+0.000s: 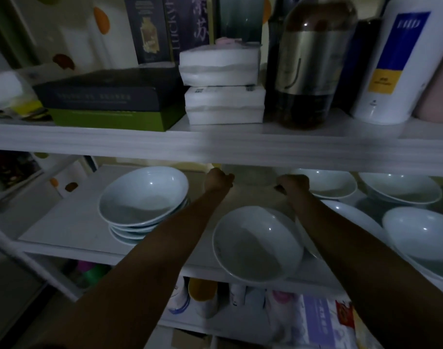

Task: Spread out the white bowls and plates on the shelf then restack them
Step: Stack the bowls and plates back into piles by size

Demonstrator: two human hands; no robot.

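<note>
both hands [219,178] [293,183] grip back bowl [250,176] — shelf [71,222] dim

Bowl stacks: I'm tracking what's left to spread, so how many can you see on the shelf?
1 clear stack, at the shelf's left. Other bowls look single, though those far right overlap, and the upper board may hide more.

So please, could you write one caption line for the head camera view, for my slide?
Both hands, left and right, reach a bowl at the shelf's back, between stacked and single white bowls.
</note>
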